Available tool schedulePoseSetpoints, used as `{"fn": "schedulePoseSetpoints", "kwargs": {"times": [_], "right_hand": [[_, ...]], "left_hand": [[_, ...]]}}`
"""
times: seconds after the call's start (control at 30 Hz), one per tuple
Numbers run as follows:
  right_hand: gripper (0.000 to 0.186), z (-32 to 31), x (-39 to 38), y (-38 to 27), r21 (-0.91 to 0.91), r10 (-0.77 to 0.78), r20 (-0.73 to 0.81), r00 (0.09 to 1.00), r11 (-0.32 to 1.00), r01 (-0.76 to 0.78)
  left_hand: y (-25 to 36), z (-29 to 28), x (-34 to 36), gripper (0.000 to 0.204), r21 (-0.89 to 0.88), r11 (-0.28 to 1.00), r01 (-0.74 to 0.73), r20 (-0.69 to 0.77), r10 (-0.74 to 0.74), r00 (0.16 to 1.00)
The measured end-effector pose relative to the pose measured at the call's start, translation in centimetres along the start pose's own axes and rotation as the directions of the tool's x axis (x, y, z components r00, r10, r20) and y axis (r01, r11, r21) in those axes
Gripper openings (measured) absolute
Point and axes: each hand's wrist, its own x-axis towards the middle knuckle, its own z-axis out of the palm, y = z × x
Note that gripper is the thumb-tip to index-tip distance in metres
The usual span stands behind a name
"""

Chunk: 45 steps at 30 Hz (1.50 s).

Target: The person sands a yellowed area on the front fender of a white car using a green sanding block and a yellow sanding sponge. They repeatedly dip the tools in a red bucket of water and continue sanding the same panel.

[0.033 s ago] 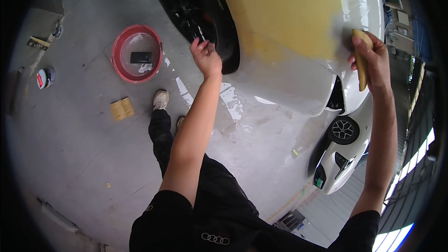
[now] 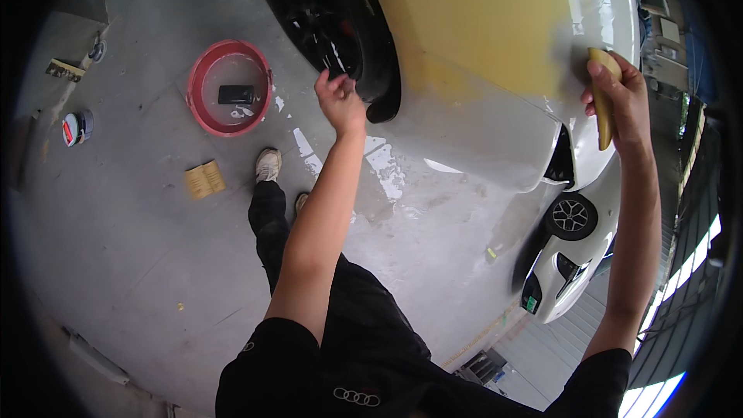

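My right hand (image 2: 625, 101) is closed around a yellow sanding pad (image 2: 605, 108), long and slightly curved, at the white side of a car body. The pad's face against the panel is partly hidden. Yellow and grey patches cover much of this car panel (image 2: 484, 23), which has a dull, wet-looking look lower down. My left hand (image 2: 340, 102) is raised in front of the black wheel (image 2: 321, 39), with its fingers loosely bent and apart. Nothing shows in it, though the fingertips are slightly blurred.
A red basin (image 2: 191, 101) with water and a black block (image 2: 235, 94) stands on the floor at left. Close by lies a yellow sandpaper sheet (image 2: 204, 180). A round tin (image 2: 76, 129) is farther left. Water puddles (image 2: 385, 166) lie below the car. Another white car (image 2: 569, 263) is at right.
The fingers of my left hand have opened a little. My right hand and the pad have barely moved; the whole view has shifted very slightly.
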Motion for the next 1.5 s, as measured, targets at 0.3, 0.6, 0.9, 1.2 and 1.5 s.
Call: {"fn": "schedulePoseSetpoints", "kwargs": {"times": [0.3,0.6,0.9,1.2,1.5], "right_hand": [[0.027,-0.3,-0.4,0.5,0.075,0.021,-0.156,0.987,0.997,-0.009],[0.05,32.2,-6.0,10.3,0.123,0.013,0.626,0.78,0.986,-0.116],[0.029,43.6,-5.4,9.8,-0.011,0.298,0.72,0.626,0.908,-0.42],[0.035,44.3,3.2,8.5,0.381,-0.036,0.726,0.687,0.852,-0.359],[0.033,64.1,11.3,17.9,0.096,-0.121,0.652,0.749,0.992,0.076]], "left_hand": [[-1.7,-13.2,-3.5,0.045,0.107,0.976,0.191,0.075,-0.2,0.977],[11.9,-19.0,-6.6,0.052,0.154,0.656,0.739,0.677,-0.615,0.405],[15.2,-26.5,1.5,0.037,0.118,0.928,0.354,0.298,-0.373,0.879],[21.9,-22.2,4.3,0.031,0.37,0.92,-0.132,0.403,-0.031,0.915],[10.4,-27.3,14.4,0.047,0.15,0.972,0.181,0.102,-0.197,0.975]]}}
